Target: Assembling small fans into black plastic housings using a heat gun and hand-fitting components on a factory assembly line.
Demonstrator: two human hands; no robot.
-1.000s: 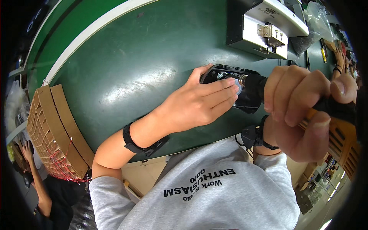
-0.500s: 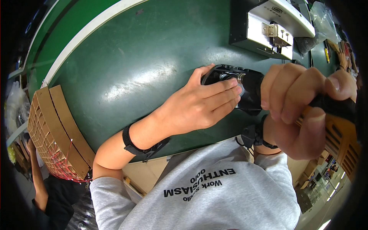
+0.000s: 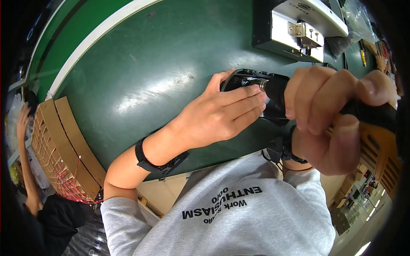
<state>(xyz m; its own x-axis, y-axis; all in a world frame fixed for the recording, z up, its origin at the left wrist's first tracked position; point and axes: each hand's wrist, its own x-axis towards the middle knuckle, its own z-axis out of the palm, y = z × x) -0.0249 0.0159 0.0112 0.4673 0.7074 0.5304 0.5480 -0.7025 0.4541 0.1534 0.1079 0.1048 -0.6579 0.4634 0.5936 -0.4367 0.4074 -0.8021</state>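
A black plastic housing (image 3: pixel 247 72) with a round, shiny inside stands just above the green tabletop (image 3: pixel 171 55). My left hand (image 3: pixel 215 111) is closed around its left side, thumb at the far edge and fingers laid across the opening. My right hand (image 3: pixel 320 104) grips an electric screwdriver (image 3: pixel 378 143) with an orange-and-black body and a black nose. The metal front end of that tool meets the housing beside my left fingertips. What the tip touches is hidden by those fingers. Both my wrists wear black straps.
A white-and-black machine (image 3: pixel 294 32) with a metal bracket stands beyond my right hand. To the left, a divided cardboard box (image 3: pixel 70 149) holds red wires. A clear plastic bag (image 3: pixel 356 21) lies far right. A co-worker's arm (image 3: pixel 27 170) shows at left, another person's hand (image 3: pixel 381 63) at far right.
Both my hands, the housing and the screwdriver have shifted slightly left and away from me together. The co-worker's arm at left has risen.
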